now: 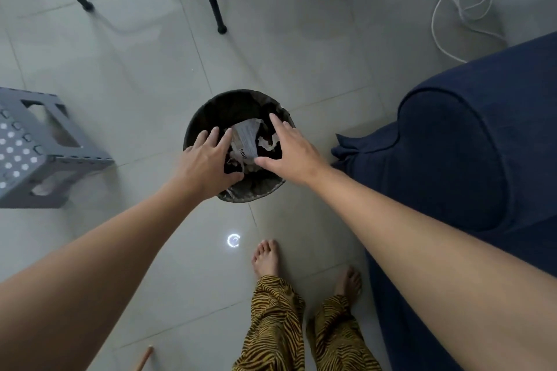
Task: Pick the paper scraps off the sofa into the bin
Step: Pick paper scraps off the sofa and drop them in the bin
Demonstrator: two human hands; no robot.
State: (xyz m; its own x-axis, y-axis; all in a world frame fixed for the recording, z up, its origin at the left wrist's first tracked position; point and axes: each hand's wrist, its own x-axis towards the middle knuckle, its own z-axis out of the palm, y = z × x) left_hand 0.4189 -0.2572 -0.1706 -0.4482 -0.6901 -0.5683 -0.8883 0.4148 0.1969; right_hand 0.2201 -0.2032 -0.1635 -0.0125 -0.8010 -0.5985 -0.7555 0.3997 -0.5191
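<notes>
Reaching over round dark bin (205, 108) on pale glossy tile floor (135, 69), both hands above its mouth. Left hand (208, 159) palm down, fingers spread, thumb near the front rim, gripping nothing. Right hand (289, 144) also splayed, fingers loose, nothing held. Between the two hands, down inside the bin: white crumpled paper scraps (250, 141), one piece with printed text, a torn strip just under the right fingers. Right of right hand: navy blue fabric sofa (467, 144), armrest near the bin, no scraps visible on the part shown. Left of left hand: grey plastic folding step stool (36, 156), well apart. Beyond the hands: black metal chair legs (211, 0), white coiled cable (461, 0). Below the wrists: bare feet, tiger-striped yellow trousers (277, 325).
</notes>
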